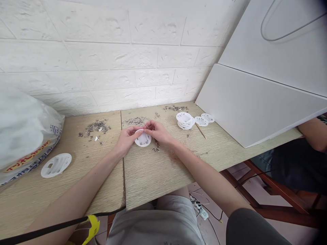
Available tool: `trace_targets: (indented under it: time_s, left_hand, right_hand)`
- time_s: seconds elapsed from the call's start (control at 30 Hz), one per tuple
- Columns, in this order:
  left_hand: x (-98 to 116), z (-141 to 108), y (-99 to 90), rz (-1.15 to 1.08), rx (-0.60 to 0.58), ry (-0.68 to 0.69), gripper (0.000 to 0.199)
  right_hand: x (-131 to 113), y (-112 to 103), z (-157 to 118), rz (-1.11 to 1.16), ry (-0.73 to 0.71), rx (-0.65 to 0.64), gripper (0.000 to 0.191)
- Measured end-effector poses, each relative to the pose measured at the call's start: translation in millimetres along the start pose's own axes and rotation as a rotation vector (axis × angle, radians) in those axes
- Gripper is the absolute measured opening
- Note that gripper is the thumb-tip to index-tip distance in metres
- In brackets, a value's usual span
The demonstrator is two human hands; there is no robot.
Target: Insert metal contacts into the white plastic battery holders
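I judge it best to steady the round white plastic disc (143,140) by its rim, keeping my fingertips light at its far edge. It sits between my hands above the wooden table (158,173). My left hand (125,140) pinches its left side; my right hand (159,132), fingers curled together, grips a thin metal rod (144,123) beside it.

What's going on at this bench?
A person's left hand and right hand hold a round white plastic disc; the right also grips a thin metal tool. Stacked white plastic discs stand to the right. Small silver metal pieces lie in piles on the pale wooden table.
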State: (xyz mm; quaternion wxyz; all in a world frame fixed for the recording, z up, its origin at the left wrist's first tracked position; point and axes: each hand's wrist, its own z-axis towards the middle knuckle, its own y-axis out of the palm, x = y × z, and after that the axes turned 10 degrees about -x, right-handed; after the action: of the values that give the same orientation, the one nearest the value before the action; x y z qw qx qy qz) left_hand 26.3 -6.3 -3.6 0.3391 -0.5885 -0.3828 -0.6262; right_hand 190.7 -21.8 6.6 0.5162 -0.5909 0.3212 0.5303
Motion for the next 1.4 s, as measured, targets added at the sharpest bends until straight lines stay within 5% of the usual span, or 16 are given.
trace_targets:
  time_s: [0.63, 1.07, 1.4]
  left_hand:
    - [-4.0, 2.3, 0.5, -0.018, 0.073, 0.026, 0.038]
    - [-1.8, 0.9, 4.8, -0.008, 0.088, 0.07, 0.038]
    - [-2.0, 0.4, 6.1, 0.034, 0.112, 0.072, 0.036]
  right_hand:
    - [0.0, 1.3, -1.7, -0.556, -0.228, 0.075, 0.005]
    - [2.8, 4.1, 1.7, -0.122, -0.084, 0.065, 0.013]
    - [4.3, 8.1, 2.7, -0.081, -0.117, 0.055, 0.012]
